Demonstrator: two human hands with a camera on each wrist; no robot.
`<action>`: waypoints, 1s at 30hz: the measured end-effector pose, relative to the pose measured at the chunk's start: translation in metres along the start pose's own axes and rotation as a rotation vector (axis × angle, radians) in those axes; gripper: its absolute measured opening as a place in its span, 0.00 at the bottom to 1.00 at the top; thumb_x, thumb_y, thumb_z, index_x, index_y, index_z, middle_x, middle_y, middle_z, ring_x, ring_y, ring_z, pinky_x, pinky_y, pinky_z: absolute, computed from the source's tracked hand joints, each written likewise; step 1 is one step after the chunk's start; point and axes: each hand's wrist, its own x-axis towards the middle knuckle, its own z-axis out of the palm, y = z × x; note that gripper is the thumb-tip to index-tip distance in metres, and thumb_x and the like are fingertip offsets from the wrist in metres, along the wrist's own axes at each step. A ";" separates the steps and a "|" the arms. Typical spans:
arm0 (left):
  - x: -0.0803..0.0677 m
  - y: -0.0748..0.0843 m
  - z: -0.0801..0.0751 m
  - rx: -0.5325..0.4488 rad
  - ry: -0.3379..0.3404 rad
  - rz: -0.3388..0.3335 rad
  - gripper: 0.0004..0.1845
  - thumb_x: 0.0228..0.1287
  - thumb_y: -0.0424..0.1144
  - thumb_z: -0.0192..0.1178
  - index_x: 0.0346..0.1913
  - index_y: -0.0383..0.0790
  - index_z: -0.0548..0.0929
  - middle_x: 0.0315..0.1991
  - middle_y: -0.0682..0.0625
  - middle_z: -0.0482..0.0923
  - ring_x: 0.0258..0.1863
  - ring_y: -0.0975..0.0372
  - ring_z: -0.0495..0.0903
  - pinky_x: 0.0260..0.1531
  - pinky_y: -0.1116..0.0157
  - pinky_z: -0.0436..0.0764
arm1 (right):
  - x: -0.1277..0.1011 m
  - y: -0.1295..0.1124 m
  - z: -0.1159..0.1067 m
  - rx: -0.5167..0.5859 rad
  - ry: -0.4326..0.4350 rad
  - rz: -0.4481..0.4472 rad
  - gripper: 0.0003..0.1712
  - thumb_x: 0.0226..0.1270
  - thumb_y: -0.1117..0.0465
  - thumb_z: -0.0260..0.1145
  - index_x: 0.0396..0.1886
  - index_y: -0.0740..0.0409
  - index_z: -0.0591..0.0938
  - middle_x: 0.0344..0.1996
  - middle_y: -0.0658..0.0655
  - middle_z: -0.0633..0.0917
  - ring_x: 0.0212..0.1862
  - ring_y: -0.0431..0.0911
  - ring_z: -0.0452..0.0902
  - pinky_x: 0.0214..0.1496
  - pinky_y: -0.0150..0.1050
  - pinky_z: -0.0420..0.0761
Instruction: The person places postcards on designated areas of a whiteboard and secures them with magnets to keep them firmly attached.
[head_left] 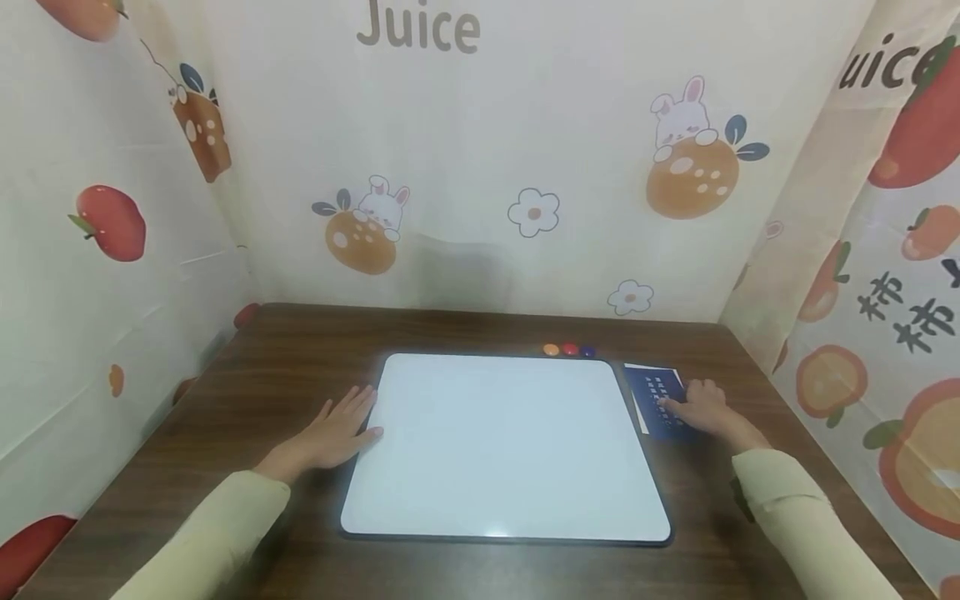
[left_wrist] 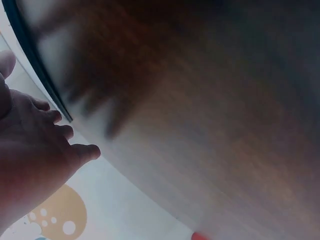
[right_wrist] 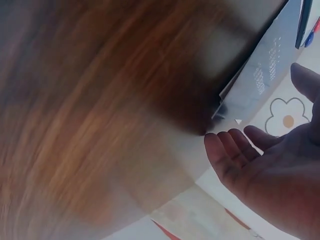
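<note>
A white board (head_left: 502, 450) with a dark rim lies flat in the middle of the brown wooden table (head_left: 300, 350). My left hand (head_left: 341, 425) lies flat on the table with straight fingers, its thumb touching the board's left edge. My right hand (head_left: 697, 404) rests with relaxed fingers on a dark blue card (head_left: 654, 392) just right of the board. In the left wrist view the left hand (left_wrist: 35, 160) sits beside the board's dark rim (left_wrist: 35, 65). The right wrist view shows the right hand (right_wrist: 265, 170) open near the blue card (right_wrist: 265, 70).
Three small round magnets (head_left: 570, 350), orange, red and blue, sit in a row just behind the board's far edge. Printed fabric walls (head_left: 480, 167) with fruit and rabbit patterns close in the table at the back and on both sides.
</note>
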 end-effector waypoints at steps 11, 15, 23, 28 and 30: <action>0.002 -0.001 -0.001 -0.026 -0.023 -0.014 0.38 0.73 0.52 0.45 0.73 0.28 0.49 0.74 0.34 0.43 0.72 0.40 0.38 0.64 0.36 0.38 | 0.004 0.002 -0.005 0.063 -0.037 0.113 0.37 0.67 0.51 0.61 0.48 0.88 0.68 0.36 0.78 0.75 0.42 0.69 0.70 0.45 0.64 0.74; 0.000 0.001 -0.003 -0.032 -0.023 -0.006 0.38 0.73 0.52 0.46 0.73 0.27 0.49 0.74 0.33 0.43 0.72 0.40 0.39 0.64 0.36 0.38 | 0.006 0.005 -0.004 0.122 -0.060 0.148 0.38 0.67 0.52 0.60 0.51 0.89 0.66 0.39 0.80 0.75 0.43 0.70 0.72 0.47 0.65 0.74; 0.004 -0.004 0.002 -0.003 -0.035 -0.018 0.40 0.73 0.54 0.44 0.73 0.29 0.48 0.74 0.35 0.42 0.73 0.41 0.38 0.65 0.37 0.38 | 0.010 0.010 -0.001 0.225 -0.100 0.174 0.42 0.67 0.53 0.61 0.58 0.90 0.60 0.50 0.84 0.71 0.51 0.74 0.71 0.53 0.65 0.71; 0.003 -0.002 0.001 -0.038 -0.031 -0.010 0.39 0.72 0.53 0.46 0.73 0.27 0.49 0.74 0.34 0.43 0.72 0.40 0.39 0.64 0.36 0.38 | 0.010 0.012 -0.002 0.263 -0.111 0.197 0.42 0.66 0.53 0.63 0.58 0.90 0.61 0.50 0.84 0.72 0.50 0.72 0.72 0.52 0.63 0.73; 0.002 -0.001 0.000 -0.048 -0.023 0.000 0.39 0.72 0.52 0.46 0.72 0.26 0.49 0.73 0.32 0.44 0.72 0.39 0.39 0.64 0.35 0.38 | 0.010 0.013 -0.003 0.270 -0.106 0.211 0.40 0.66 0.54 0.63 0.56 0.90 0.62 0.48 0.84 0.72 0.49 0.71 0.73 0.51 0.62 0.75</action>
